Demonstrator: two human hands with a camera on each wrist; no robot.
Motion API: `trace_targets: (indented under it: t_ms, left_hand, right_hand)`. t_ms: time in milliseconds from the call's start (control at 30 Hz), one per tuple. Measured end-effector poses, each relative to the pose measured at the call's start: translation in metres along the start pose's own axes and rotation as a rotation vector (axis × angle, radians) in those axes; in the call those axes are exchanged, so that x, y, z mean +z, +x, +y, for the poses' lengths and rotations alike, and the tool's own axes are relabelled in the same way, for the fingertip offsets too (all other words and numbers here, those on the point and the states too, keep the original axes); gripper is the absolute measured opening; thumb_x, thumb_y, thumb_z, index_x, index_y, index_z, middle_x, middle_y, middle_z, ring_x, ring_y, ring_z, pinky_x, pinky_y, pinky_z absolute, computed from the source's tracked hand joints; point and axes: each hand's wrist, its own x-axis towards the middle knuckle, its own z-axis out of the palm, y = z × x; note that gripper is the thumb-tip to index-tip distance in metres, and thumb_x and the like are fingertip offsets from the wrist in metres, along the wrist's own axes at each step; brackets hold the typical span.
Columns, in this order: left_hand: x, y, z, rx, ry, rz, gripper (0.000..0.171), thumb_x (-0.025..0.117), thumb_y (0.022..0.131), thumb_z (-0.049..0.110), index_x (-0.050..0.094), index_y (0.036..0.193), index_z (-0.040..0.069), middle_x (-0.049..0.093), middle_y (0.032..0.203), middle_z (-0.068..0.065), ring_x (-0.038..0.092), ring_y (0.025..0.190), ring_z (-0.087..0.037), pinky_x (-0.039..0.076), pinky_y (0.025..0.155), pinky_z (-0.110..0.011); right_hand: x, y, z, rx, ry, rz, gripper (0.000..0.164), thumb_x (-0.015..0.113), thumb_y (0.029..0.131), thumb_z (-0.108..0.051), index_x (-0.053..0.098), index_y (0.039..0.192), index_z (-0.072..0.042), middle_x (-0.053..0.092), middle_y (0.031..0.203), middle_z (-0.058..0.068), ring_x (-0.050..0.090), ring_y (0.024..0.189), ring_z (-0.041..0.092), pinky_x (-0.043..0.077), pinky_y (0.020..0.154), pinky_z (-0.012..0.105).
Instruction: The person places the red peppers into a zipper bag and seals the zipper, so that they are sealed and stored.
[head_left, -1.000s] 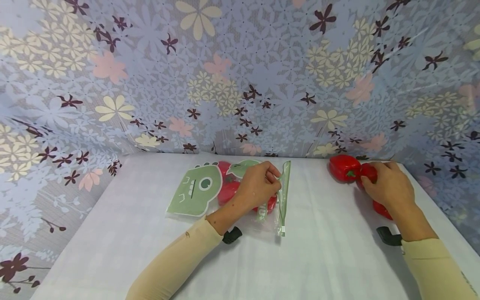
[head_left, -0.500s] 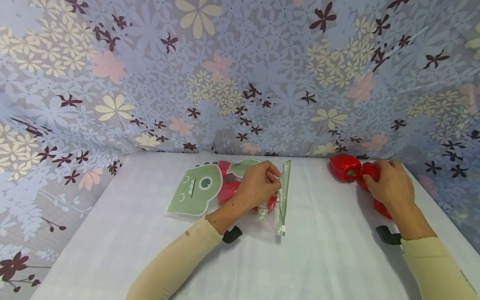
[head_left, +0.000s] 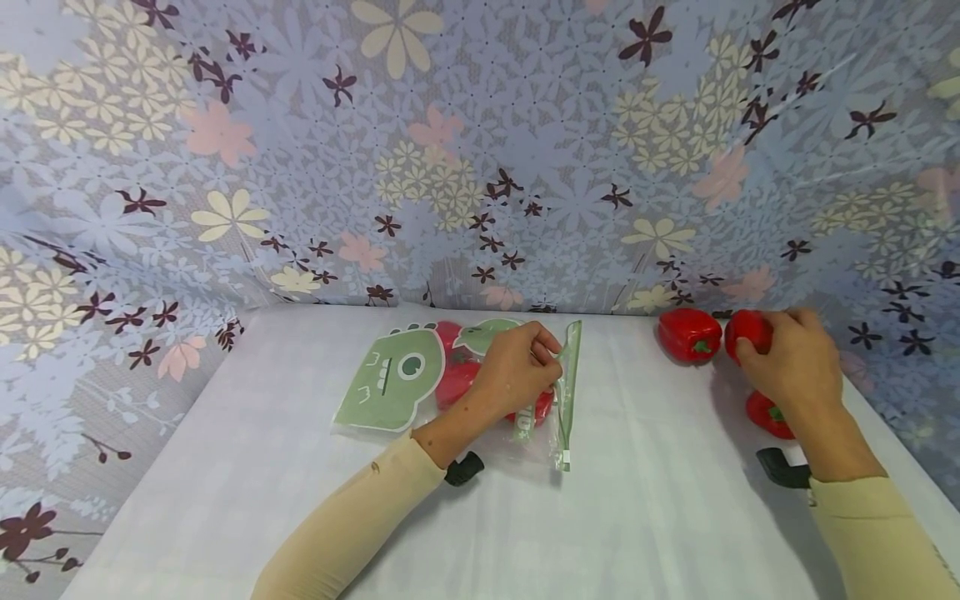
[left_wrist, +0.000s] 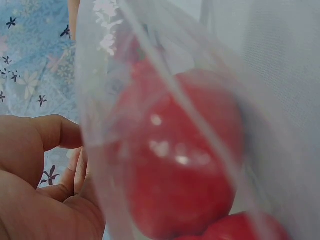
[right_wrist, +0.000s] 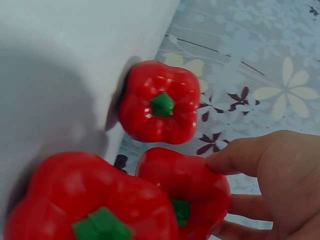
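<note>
Where the table (head_left: pixel 637 517) ends at the back and both sides, it is bordered by floral cloth (head_left: pixel 555 125): blue-grey ground, printed with cream, pink and dark maroon flowers. The tabletop is covered in white fabric; faint checks can be made out, and soft shadows are cast on it by the arms.

A clear zip bag (head_left: pixel 393 383), printed with green cartoon creatures, is laid toward the back, left of the middle. Red peppers (head_left: pixel 457 383) are held inside; their full count is hidden by print and arm. The bag's edge is pinched by the left hand (head_left: pixel 520 367), thumb and fingers brought together beside the green zip strip (head_left: pixel 572 383). A white slider (head_left: pixel 566 457) is seen at the strip's near end.

At the far right, a glossy red bell pepper (head_left: pixel 750 333) is gripped by the right hand (head_left: pixel 801 362), thumb and fingers on different sides. Whether it is clear of the fabric cannot be told. Just to its left, a second pepper (head_left: pixel 688 337) is set near the back edge. A third pepper (head_left: pixel 770 415) is partly covered by the right wrist.

Pale sleeves (head_left: pixel 360 525) are worn on both arms; a black device (head_left: pixel 465 471) is seen by the left wrist.
</note>
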Motion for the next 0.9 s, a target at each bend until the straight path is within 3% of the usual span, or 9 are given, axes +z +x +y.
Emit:
trace_targets:
  t_ms: [300, 767, 900]
  left_hand:
    - [-0.001, 0.001, 0.0, 0.007, 0.015, 0.007, 0.013, 0.071, 0.093, 0.004, 0.068, 0.104, 0.01, 0.068, 0.083, 0.002, 0.069, 0.067, -0.007, 0.058, 0.064, -0.022]
    - [-0.001, 0.0, -0.001, 0.01, 0.013, 0.002, 0.012, 0.071, 0.093, 0.005, 0.068, 0.104, 0.01, 0.068, 0.084, 0.001, 0.069, 0.067, -0.007, 0.058, 0.065, -0.022]
    - [-0.001, 0.001, -0.001, 0.014, 0.016, 0.003, 0.012, 0.071, 0.093, 0.004, 0.068, 0.104, 0.009, 0.068, 0.083, 0.001, 0.068, 0.067, -0.007, 0.058, 0.064, -0.022]
  right_hand:
    - [-0.014, -0.006, -0.019, -0.024, 0.071, 0.058, 0.061, 0.067, 0.096, -0.013, 0.047, 0.147, 0.014, 0.033, 0.148, 0.041, 0.039, 0.128, 0.062, 0.047, 0.094, 0.08]
    - [-0.023, -0.028, -0.061, -0.13, 0.153, -0.004, 0.06, 0.073, 0.094, -0.017, 0.054, 0.148, 0.005, 0.035, 0.151, 0.038, 0.038, 0.131, 0.061, 0.049, 0.088, 0.079]
    - [-0.023, -0.033, -0.069, -0.184, 0.167, 0.006, 0.058, 0.074, 0.094, -0.018, 0.057, 0.145, 0.003, 0.041, 0.15, 0.035, 0.043, 0.127, 0.059, 0.051, 0.089, 0.078]
